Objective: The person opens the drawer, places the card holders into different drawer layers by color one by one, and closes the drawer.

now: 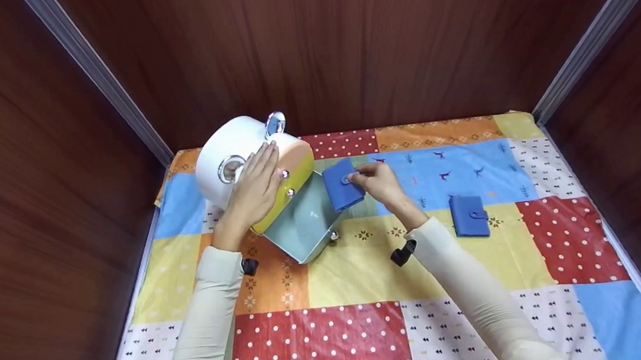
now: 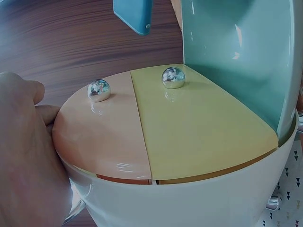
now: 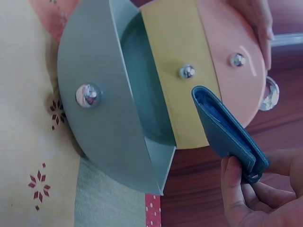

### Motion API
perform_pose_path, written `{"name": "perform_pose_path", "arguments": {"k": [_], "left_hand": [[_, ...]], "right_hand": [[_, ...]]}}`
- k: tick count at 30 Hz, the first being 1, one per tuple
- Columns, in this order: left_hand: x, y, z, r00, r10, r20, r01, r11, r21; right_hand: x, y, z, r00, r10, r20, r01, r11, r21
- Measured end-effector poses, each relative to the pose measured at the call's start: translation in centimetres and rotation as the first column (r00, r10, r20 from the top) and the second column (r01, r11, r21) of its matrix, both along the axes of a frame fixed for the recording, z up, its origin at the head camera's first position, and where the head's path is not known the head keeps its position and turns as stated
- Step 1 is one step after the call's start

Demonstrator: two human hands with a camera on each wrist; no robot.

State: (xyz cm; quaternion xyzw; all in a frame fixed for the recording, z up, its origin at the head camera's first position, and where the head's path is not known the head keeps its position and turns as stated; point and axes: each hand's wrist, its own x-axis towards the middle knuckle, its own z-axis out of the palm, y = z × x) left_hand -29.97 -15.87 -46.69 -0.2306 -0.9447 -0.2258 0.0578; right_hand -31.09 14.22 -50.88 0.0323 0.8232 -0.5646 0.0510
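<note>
A round white storage box (image 1: 224, 136) leans back on the cloth, its pink drawer (image 2: 104, 137) and yellow drawer (image 2: 203, 123) closed and its teal drawer (image 1: 304, 222) pulled out. Each drawer front carries a chrome knob (image 3: 89, 95). My left hand (image 1: 255, 191) rests with straight fingers along the box, beside the pink drawer. In my right hand (image 1: 382, 185), thumb and fingers pinch a blue wallet (image 1: 337, 187) by its snap-strap side. The wallet is raised at the far right edge of the teal drawer, tilted, with its folded edge toward the box.
A second blue wallet (image 1: 467, 216) lies on the patchwork tablecloth (image 1: 358, 275), right of my right forearm. Dark wood panels (image 1: 344, 50) enclose the table at the back and both sides. Chrome rings (image 1: 275, 123) stick out from the white box.
</note>
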Motion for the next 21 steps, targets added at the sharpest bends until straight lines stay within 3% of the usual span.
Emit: {"name": "perform_pose_path", "arguments": {"k": [21], "left_hand": [[0.0,0.0,0.0,1.000,0.002,-0.005,-0.002,1.000,-0.004]], "right_hand": [[-0.3,-3.7,-1.2,0.999,0.033,-0.013,-0.032,0.999,0.043]]}}
